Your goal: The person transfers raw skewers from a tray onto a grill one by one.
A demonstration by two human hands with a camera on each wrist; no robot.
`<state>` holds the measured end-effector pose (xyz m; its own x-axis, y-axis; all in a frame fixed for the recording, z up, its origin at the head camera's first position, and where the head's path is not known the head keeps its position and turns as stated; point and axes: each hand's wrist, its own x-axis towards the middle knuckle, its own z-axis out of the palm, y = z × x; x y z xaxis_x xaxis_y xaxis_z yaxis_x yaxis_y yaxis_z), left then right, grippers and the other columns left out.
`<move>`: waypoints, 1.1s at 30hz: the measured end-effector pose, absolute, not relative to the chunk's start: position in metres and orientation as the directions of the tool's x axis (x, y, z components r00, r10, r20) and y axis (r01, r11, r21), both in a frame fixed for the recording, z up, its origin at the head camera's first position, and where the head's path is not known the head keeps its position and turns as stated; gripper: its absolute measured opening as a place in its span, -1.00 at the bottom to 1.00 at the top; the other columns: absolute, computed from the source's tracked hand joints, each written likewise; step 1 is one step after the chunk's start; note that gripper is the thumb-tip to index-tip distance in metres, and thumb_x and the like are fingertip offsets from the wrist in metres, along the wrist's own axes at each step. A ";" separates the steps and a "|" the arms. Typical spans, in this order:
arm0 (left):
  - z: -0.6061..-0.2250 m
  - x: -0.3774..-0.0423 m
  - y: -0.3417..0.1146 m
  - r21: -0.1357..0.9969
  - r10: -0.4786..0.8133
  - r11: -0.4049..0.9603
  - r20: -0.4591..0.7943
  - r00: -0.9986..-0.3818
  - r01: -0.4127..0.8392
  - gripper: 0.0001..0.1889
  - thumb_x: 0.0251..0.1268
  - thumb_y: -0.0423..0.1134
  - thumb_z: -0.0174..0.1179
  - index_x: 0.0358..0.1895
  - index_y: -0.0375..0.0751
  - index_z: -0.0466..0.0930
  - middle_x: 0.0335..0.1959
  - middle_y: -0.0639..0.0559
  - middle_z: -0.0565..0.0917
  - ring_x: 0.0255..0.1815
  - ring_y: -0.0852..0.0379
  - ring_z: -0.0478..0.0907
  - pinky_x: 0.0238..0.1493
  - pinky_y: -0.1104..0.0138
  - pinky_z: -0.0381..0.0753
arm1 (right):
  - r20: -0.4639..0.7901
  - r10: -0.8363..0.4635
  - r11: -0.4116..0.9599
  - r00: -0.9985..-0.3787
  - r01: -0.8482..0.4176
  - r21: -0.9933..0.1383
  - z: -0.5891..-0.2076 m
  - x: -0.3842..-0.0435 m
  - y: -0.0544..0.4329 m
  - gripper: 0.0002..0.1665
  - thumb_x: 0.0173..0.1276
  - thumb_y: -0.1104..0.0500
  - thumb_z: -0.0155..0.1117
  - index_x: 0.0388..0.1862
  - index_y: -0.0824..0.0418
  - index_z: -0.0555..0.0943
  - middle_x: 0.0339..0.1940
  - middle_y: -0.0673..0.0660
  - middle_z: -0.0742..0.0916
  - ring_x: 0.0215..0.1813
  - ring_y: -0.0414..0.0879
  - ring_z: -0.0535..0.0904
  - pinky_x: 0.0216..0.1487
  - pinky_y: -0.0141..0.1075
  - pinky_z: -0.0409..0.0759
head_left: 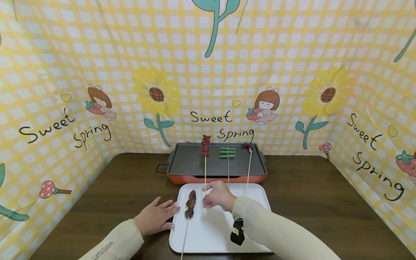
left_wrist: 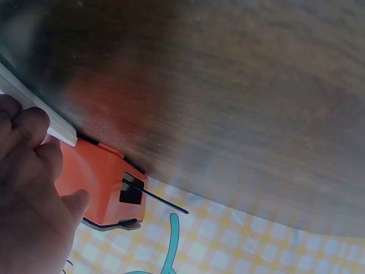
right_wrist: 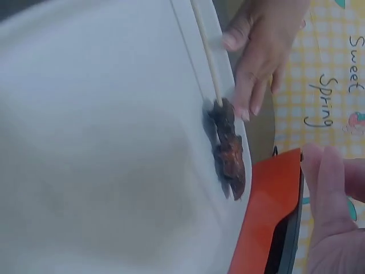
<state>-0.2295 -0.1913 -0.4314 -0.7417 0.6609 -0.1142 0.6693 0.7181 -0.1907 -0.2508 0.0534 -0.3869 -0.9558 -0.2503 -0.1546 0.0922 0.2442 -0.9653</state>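
My right hand [head_left: 219, 196] is over the white tray [head_left: 208, 234], its thumb and fingers pinching the bare wooden stick of a red meat skewer [head_left: 206, 146]. The red meat end lies on the grey plate of an electric griddle [head_left: 190, 160]. At the tray's left edge my left hand [head_left: 154, 217] rests with spread, straight fingers, fingertips right at the rim. Between the hands lies a browned meat skewer [head_left: 190, 204] on the tray; the right wrist view shows its dark, glossy pieces [right_wrist: 231, 154] close up.
A skewer of green vegetable pieces [head_left: 227, 153] and a dark red skewer [head_left: 248, 147] lie on the griddle, their sticks pointing toward the tray. A thin wire handle [head_left: 160, 168] juts from the griddle's left side. Checked cloth [head_left: 208, 79] stands behind the brown wooden table [head_left: 123, 187].
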 end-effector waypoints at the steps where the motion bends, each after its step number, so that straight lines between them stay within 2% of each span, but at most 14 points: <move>1: -0.431 -0.230 -0.191 -0.192 0.659 0.719 -0.116 -0.743 0.668 -0.36 0.32 0.24 -0.04 0.32 -0.10 0.46 0.28 0.01 0.49 0.35 0.05 0.34 0.26 -0.10 0.24 | -0.150 -0.241 0.245 -0.959 0.089 -0.965 -0.386 -0.253 0.053 -0.64 0.04 0.63 0.22 -0.11 0.58 0.53 -0.63 0.22 0.67 -0.63 -0.14 0.60 -0.47 -0.24 0.66; 6: -0.430 -0.229 -0.190 -0.178 0.653 0.725 -0.129 -0.746 0.665 -0.37 0.31 0.20 0.00 0.32 -0.11 0.45 0.30 0.00 0.48 0.36 0.04 0.34 0.26 -0.11 0.24 | -0.137 -0.203 0.258 -0.970 0.082 -0.963 -0.383 -0.264 0.053 -0.68 0.06 0.63 0.22 -0.15 0.56 0.53 -0.53 0.33 0.70 -0.59 -0.10 0.63 -0.44 -0.24 0.67; 10: -0.429 -0.229 -0.188 -0.168 0.651 0.727 -0.136 -0.747 0.665 -0.36 0.32 0.21 -0.01 0.33 -0.11 0.44 0.30 0.00 0.47 0.37 0.05 0.32 0.27 -0.10 0.23 | -0.134 -0.182 0.258 -0.974 0.084 -0.962 -0.383 -0.272 0.056 -0.76 0.07 0.62 0.21 -0.26 0.49 0.51 -0.50 0.35 0.69 -0.58 -0.09 0.62 -0.43 -0.22 0.67; 19: -0.426 -0.230 -0.186 -0.172 0.640 0.734 -0.146 -0.754 0.657 -0.36 0.32 0.21 -0.01 0.33 -0.10 0.43 0.31 0.01 0.47 0.37 0.05 0.31 0.28 -0.09 0.22 | -0.162 -0.142 0.270 -0.976 0.120 -0.955 -0.379 -0.283 0.058 -0.77 0.08 0.63 0.21 -0.49 0.36 0.45 -0.56 0.25 0.64 -0.60 -0.13 0.60 -0.45 -0.24 0.67; 23: -0.424 -0.230 -0.187 -0.165 0.639 0.737 -0.142 -0.756 0.655 -0.37 0.31 0.19 0.01 0.33 -0.11 0.44 0.30 0.00 0.47 0.37 0.04 0.32 0.28 -0.10 0.21 | -0.184 -0.141 0.276 -0.973 0.140 -0.951 -0.378 -0.284 0.057 -0.81 0.10 0.62 0.21 -0.44 0.40 0.48 -0.55 0.26 0.66 -0.59 -0.11 0.61 -0.43 -0.25 0.67; 28: -0.425 -0.230 -0.187 -0.143 0.632 0.747 -0.152 -0.760 0.650 -0.35 0.31 0.21 0.00 0.34 -0.11 0.43 0.31 -0.01 0.46 0.38 0.04 0.31 0.29 -0.11 0.20 | -0.209 -0.156 0.290 -0.965 0.157 -0.944 -0.382 -0.285 0.056 -0.83 0.12 0.59 0.21 -0.27 0.51 0.53 -0.54 0.24 0.67 -0.57 -0.11 0.62 -0.42 -0.26 0.67; 33: -0.428 -0.229 -0.190 -0.135 0.625 0.752 -0.165 -0.763 0.646 -0.36 0.31 0.19 0.02 0.34 -0.12 0.42 0.32 -0.01 0.46 0.38 0.03 0.30 0.29 -0.11 0.19 | -0.226 -0.164 0.299 -0.960 0.170 -0.939 -0.384 -0.285 0.055 -0.86 0.12 0.59 0.22 -0.35 0.46 0.53 -0.53 0.24 0.67 -0.58 -0.12 0.62 -0.43 -0.28 0.66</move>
<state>-0.2292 -0.1895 -0.4285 -0.7626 0.6253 -0.1654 0.6456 0.7516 -0.1354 -0.2852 0.0551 -0.3836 -0.9602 -0.1636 -0.2265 0.1704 0.2993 -0.9388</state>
